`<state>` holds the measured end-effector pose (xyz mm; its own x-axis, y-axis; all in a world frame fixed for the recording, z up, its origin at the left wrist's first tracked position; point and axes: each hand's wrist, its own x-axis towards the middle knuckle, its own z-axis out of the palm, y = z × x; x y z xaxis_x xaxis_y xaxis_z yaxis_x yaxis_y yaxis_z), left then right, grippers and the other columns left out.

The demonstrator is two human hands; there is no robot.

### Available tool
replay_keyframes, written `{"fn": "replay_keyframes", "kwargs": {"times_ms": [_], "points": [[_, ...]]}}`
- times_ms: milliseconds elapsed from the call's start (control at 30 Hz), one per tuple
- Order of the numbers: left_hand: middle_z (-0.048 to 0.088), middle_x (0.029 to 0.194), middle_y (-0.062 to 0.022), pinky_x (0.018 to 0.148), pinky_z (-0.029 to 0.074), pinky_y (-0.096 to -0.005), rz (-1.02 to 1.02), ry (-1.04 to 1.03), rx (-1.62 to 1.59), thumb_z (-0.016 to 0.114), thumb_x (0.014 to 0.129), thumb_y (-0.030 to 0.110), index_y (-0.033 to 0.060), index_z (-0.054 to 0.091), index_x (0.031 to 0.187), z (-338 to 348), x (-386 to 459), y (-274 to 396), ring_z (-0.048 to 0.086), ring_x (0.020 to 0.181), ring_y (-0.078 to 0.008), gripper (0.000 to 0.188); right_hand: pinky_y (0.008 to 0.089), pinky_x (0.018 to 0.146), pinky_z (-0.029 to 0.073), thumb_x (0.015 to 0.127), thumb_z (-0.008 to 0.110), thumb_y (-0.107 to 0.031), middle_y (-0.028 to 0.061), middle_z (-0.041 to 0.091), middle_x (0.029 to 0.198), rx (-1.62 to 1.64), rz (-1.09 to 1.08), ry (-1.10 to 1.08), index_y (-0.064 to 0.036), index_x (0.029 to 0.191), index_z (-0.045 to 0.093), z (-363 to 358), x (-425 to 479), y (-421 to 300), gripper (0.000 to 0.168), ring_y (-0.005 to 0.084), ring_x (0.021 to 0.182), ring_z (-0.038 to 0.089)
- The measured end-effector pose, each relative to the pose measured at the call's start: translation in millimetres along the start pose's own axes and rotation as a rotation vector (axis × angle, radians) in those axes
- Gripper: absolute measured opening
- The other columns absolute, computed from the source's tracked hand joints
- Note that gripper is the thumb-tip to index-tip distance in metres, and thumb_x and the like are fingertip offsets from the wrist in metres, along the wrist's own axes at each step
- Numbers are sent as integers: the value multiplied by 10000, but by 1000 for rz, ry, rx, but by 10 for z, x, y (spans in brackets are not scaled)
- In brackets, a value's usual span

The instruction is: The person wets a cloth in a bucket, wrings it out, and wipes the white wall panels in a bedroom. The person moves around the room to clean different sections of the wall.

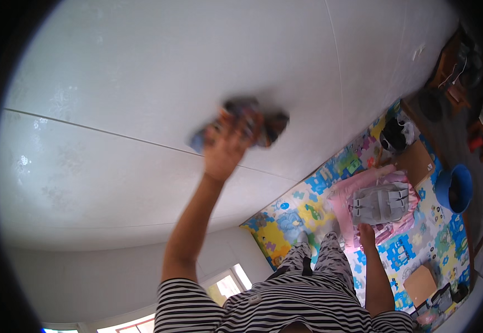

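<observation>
My left hand (226, 147) is raised, fingers spread over a dark patterned cloth (276, 126). The hand presses the cloth against a glossy white wall (150, 79), close to a seam between two panels. Both hand and cloth are blurred. My right hand (366, 236) hangs low at my side, its fingers curled with nothing visible in them. From my view it overlaps the edge of pink bedding (343, 195) on the floor. A grey backpack (380, 203) lies on that bedding.
A colourful foam play mat (403, 254) covers the floor under my feet. Around it are a blue bucket (443, 189), a flat cardboard piece (418, 162), a cardboard box (420, 285) and a black-and-white bag (393, 133). A window (227, 287) is behind my left side.
</observation>
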<state>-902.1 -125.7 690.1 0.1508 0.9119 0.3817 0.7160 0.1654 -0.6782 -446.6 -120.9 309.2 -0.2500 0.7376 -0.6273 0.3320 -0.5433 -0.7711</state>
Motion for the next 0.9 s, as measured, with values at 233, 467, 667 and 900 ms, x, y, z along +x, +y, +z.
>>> {"fn": "replay_keyframes", "kwargs": {"times_ms": [233,467,667,900], "points": [[539,1276,40,967,342,-476,-133,-616,-642,621,779,112,273,556,1261,476,-1318,1113,400,1273,-231,513,270,602,456,892,577,-234,39,598,802,71,97,-92,-24,941,602,-75,-175,57,217,119,667,553],[503,1313,-172,953,422,-373,-651,-427,-1693,672,763,3,153,52,1502,-664,-809,1435,548,1123,-344,976,352,1019,349,938,567,-297,63,408,1397,404,-208,-809,-142,1454,271,1405,-728,-1880,615,211,1300,368],[426,1399,-176,1013,389,-381,-691,-124,-1155,661,782,58,30,277,1426,-1630,-1290,924,421,1275,-350,751,306,998,378,856,681,-259,66,497,1284,93,-778,-643,-28,1311,453,1554,-1115,-3595,559,174,1198,458],[646,1065,-148,817,497,-367,-1340,-444,-915,568,881,71,45,616,1101,-2261,-3716,1673,639,945,-299,227,283,864,433,810,737,-313,50,620,1088,262,-1891,-213,-48,1196,542,1445,-1486,-6853,507,166,951,589]]}}
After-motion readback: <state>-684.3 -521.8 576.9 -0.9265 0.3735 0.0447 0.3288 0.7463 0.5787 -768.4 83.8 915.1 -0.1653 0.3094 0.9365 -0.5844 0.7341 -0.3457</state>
